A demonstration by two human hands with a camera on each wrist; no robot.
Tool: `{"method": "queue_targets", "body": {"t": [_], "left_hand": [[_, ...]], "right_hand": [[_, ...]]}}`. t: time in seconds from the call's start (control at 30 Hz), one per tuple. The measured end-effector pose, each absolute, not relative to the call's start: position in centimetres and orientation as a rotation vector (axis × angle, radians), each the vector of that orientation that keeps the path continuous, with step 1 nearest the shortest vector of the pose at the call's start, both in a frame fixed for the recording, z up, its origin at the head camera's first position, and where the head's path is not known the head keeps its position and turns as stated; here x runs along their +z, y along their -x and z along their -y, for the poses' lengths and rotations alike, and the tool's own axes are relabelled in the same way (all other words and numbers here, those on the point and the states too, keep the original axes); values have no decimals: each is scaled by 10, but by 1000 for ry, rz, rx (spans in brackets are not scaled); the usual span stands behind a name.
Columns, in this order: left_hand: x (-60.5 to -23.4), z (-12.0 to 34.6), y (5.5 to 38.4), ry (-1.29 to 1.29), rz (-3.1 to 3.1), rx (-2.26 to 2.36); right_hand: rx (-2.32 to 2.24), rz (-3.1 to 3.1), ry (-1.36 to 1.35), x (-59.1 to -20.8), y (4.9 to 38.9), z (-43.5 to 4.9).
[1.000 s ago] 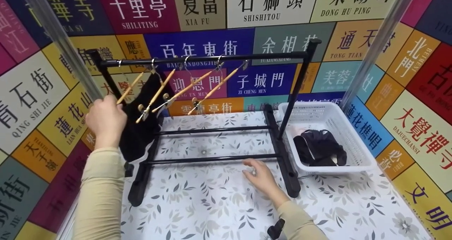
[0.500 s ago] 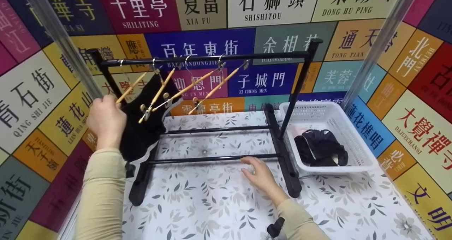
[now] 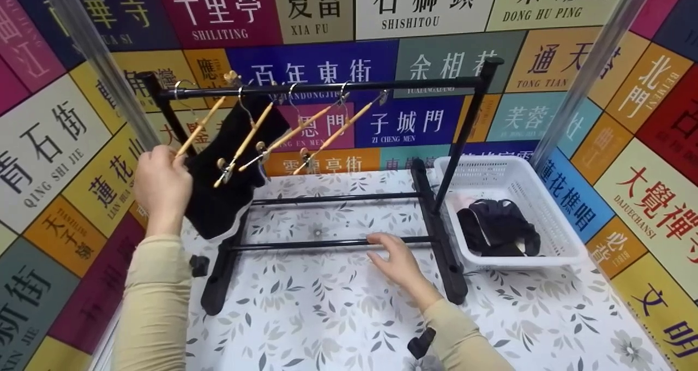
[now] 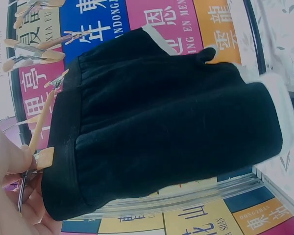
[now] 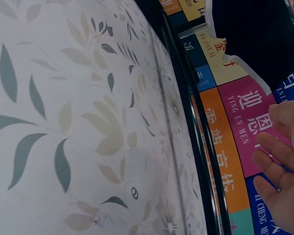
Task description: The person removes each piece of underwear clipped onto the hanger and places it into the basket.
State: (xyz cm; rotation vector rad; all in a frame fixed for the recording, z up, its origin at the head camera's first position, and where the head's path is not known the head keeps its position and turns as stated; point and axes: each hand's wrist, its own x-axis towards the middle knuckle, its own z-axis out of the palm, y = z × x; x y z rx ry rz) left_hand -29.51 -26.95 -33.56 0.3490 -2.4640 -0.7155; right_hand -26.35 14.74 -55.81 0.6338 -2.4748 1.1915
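My left hand [image 3: 163,188] grips the near end of a wooden clip hanger [image 3: 202,124], whose metal hook appears to loop over the left end of the black rack's top rail [image 3: 420,85]. Black shorts [image 4: 176,117] with a white-trimmed hem hang from that hanger. In the left wrist view a clip [image 4: 45,158] pinches their waistband, close to my thumb and fingers. My right hand [image 3: 397,259] is held with fingers loosely bent and holds nothing. From the head view it overlaps the rack's front lower bar [image 3: 305,245]; contact cannot be told.
Several more wooden clip hangers [image 3: 309,124] hang along the rail to the right, without garments. Beyond the rack's right foot stands a white plastic basket [image 3: 570,240] with dark folded clothing [image 3: 496,229] inside. A leaf-patterned cloth [image 3: 327,305] covers the table, with sign-printed walls around.
The held hanger's far end has risen above the rail, and the black shorts have lifted and swung with it. My right hand has shifted slightly up and left.
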Motion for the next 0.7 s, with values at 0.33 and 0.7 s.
{"method": "queue_targets", "body": {"t": [0.33, 0.7], "left_hand": [[-354, 265, 286, -347, 2473, -774], [-404, 261, 276, -333, 2525, -813]], "right_hand": [[1168, 2412, -659, -546, 267, -145], [1167, 2372, -674, -532, 274, -154]]}}
